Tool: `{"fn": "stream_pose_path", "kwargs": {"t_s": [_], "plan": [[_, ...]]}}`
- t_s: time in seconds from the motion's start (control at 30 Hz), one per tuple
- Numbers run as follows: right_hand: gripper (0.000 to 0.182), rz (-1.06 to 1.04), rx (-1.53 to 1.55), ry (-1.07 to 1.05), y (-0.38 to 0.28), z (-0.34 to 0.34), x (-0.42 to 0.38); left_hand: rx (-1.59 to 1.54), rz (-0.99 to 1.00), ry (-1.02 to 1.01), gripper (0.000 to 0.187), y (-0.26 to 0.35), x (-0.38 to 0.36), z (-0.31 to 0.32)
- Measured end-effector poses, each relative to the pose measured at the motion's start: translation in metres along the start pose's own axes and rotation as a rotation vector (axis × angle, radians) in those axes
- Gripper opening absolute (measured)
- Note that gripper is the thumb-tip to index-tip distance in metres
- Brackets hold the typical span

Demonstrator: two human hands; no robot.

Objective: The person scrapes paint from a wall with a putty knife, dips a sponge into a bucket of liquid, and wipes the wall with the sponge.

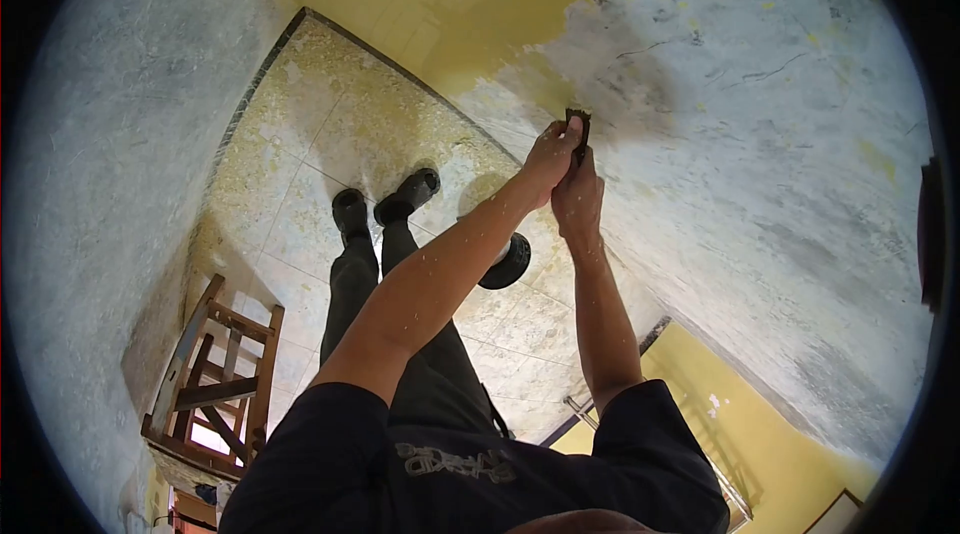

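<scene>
Both hands clamped one tool: left hand (548,156) wrapped high, right hand (578,196) gripped beneath | dark scraper (577,126) pressed against the scraped wall (760,154) | looked light, stiff, best held low on the handle | shirt print (455,461) was unreadable | wooden chair (215,374) stood well apart.

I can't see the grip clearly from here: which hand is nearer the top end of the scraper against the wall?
Left. The left hand wraps the scraper just under its top end. The right hand grips lower down, beneath the left, farther from that end.
</scene>
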State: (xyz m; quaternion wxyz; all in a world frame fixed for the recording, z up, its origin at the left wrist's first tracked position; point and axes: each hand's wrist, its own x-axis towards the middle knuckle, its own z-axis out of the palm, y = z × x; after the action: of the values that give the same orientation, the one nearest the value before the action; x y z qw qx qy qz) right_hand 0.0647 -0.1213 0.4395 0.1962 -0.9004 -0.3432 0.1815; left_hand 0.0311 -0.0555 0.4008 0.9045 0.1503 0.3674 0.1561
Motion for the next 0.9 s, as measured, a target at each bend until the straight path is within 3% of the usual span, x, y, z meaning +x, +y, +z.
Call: {"fn": "stream_pose_path", "kwargs": {"t_s": [0.13, 0.2, 0.27, 0.37, 0.53, 0.6, 0.67, 0.8, 0.9], "plan": [[0.022, -0.036, -0.001, -0.016, -0.005, 0.001, 0.005, 0.013, 0.05, -0.031, 0.036, 0.003, 0.006, -0.008], [0.022, -0.036, 0.029, -0.018, -0.009, 0.001, -0.001, 0.036, 0.022, -0.063, 0.026, 0.007, -0.004, -0.008], [0.022, -0.037, 0.065, 0.063, -0.012, 0.004, -0.001, 0.052, 0.028, -0.056, 0.027, 0.016, 0.0, -0.005], [0.022, 0.046, 0.091, -0.04, -0.019, -0.001, 0.004, 0.071, -0.012, -0.073, 0.03, 0.013, 0.009, -0.014], [0.023, 0.038, 0.112, 0.021, -0.016, 0.005, 0.001, 0.201, -0.004, -0.071, 0.03, 0.009, 0.006, -0.01], [0.024, 0.104, 0.144, -0.02, -0.017, 0.005, 0.008, 0.133, -0.006, -0.027, 0.028, 0.013, 0.015, -0.011], [0.024, 0.05, 0.007, -0.039, -0.018, 0.009, 0.007, -0.042, -0.027, -0.118, 0.027, 0.009, 0.012, -0.024], [0.024, 0.066, 0.151, 0.014, -0.016, 0.009, 0.003, 0.049, -0.01, -0.038, 0.022, 0.003, 0.016, -0.014], [0.024, 0.038, 0.057, -0.039, -0.014, 0.01, 0.008, 0.0, -0.027, -0.054, 0.023, 0.002, 0.019, -0.028]]}}
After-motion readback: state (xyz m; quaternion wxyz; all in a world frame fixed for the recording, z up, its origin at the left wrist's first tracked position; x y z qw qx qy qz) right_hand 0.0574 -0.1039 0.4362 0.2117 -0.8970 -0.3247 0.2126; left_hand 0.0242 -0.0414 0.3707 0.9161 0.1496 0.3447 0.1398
